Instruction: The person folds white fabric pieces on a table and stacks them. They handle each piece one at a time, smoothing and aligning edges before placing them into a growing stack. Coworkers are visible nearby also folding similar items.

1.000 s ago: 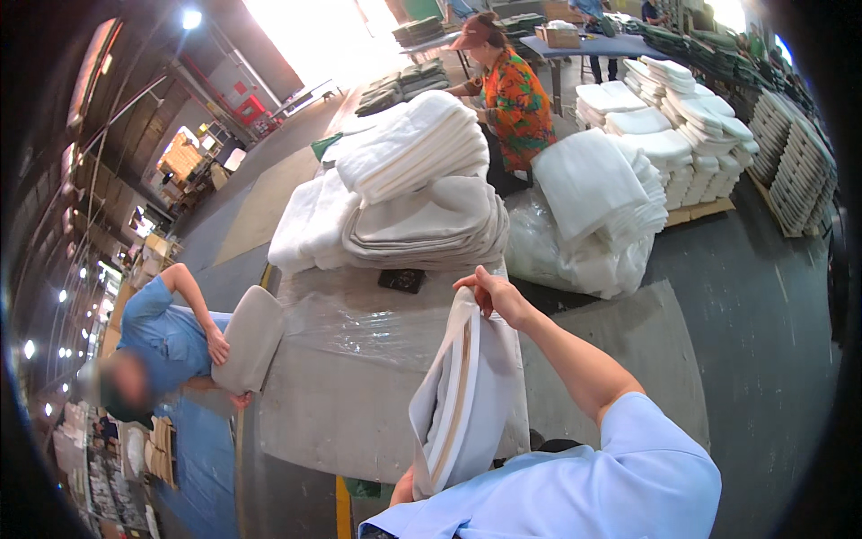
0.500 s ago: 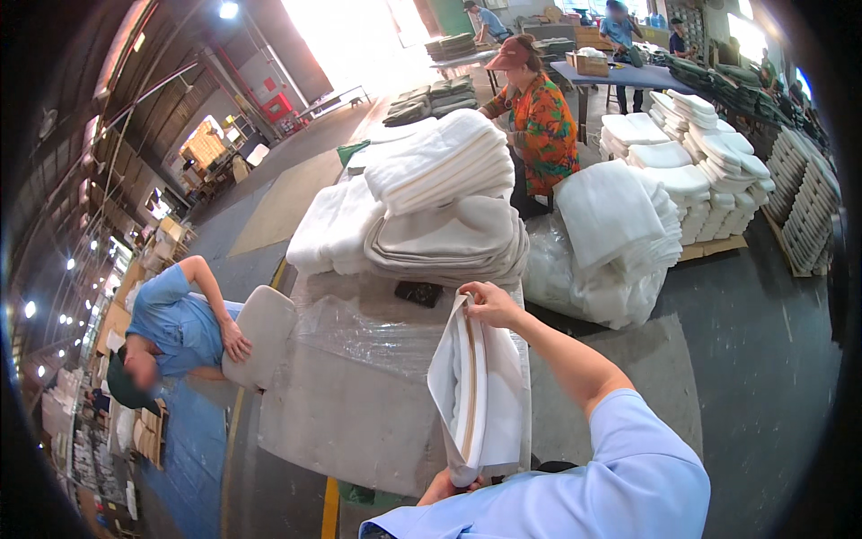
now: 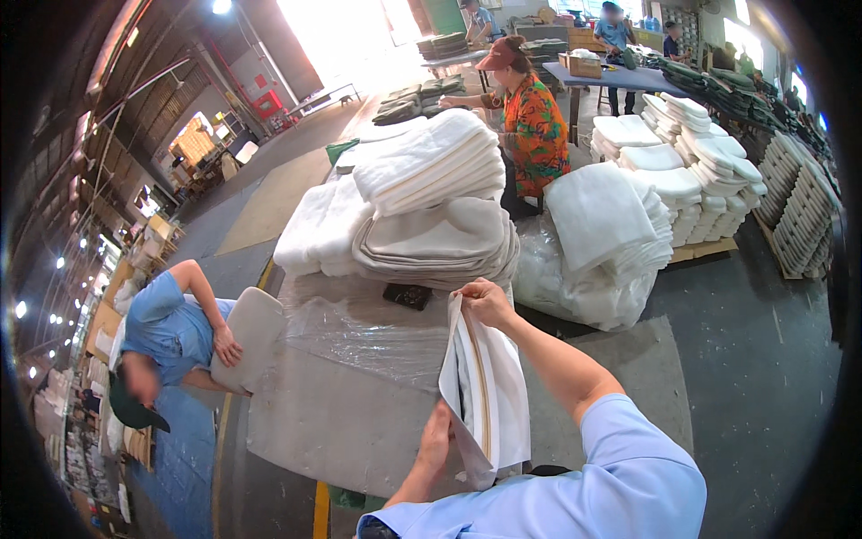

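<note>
A pale cushion cover (image 3: pixel 504 386) with a tan zipper-like strip along its side stands on edge at the near right of the table, white padding showing inside. My right hand (image 3: pixel 486 303) pinches its far upper corner. At the cover's left side, my left hand (image 3: pixel 437 427) grips the edge about halfway along, its thumb partly hidden. Beyond my right hand lies a pile of folded beige covers (image 3: pixel 431 238), with white padding sheets (image 3: pixel 431 162) stacked on top. A small black object (image 3: pixel 408 296) rests in front of that pile.
The plastic-covered table (image 3: pixel 341 422) spreads to my left. There a co-worker in blue (image 3: pixel 175 314) holds a beige cushion (image 3: pixel 249 337). Another person in an orange patterned shirt (image 3: pixel 537 126) stands beyond the piles. Bagged white padding (image 3: pixel 597 242) and stacked white cushions (image 3: pixel 669 171) stand at the right.
My left hand has moved up from the cover's near end to its left side. The cover's opening has turned, showing more of the strip. My right hand keeps its corner.
</note>
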The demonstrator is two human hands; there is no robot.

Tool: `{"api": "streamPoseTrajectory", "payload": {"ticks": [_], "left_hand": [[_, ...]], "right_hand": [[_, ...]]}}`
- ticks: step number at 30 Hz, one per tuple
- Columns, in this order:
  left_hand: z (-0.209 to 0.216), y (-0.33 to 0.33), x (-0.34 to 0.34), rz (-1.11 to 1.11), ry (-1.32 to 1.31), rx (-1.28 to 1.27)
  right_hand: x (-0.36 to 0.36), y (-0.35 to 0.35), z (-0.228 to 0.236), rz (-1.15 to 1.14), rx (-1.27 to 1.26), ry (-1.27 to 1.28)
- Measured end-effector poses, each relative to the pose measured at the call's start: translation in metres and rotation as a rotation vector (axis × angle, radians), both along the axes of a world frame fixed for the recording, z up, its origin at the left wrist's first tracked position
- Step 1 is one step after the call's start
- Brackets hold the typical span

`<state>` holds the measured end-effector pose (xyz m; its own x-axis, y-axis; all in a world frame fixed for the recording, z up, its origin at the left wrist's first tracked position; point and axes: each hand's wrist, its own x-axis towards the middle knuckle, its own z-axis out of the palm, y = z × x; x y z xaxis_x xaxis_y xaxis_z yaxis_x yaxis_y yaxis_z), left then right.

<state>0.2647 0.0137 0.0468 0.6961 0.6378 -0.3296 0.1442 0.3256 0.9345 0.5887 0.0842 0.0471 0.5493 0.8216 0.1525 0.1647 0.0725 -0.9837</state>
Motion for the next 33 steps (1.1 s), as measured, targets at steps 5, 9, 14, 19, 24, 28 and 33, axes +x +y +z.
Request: {"api": "streamPoseTrajectory", "payload": {"ticks": [5, 9, 14, 19, 24, 28, 33], "left_hand": [[0.030, 0.042, 0.059, 0.049, 0.108, 0.599], [0.035, 0.062, 0.075, 0.127, 0.117, 0.500], [0.028, 0.097, 0.093, 0.064, 0.018, 0.461], [0.063, 0.161, 0.136, 0.156, -0.001, 0.384], [0.079, 0.233, 0.197, -0.008, -0.164, 0.319], [0.068, 0.241, 0.243, -0.261, -0.222, 0.064], [0.046, 0.231, 0.261, -0.490, -0.292, -0.113]], "right_hand": [[-0.014, 0.008, 0.009, 0.139, 0.010, 0.050], [-0.009, 0.005, 0.017, 0.227, -0.064, -0.082], [0.007, 0.009, 0.014, 0.306, -0.087, -0.127], [-0.031, 0.010, -0.013, 0.103, 0.045, 0.155], [-0.058, 0.016, -0.015, 0.079, 0.100, 0.200], [-0.056, 0.007, -0.024, 0.008, 0.106, 0.124], [-0.064, -0.005, -0.031, -0.036, 0.114, 0.113]]}}
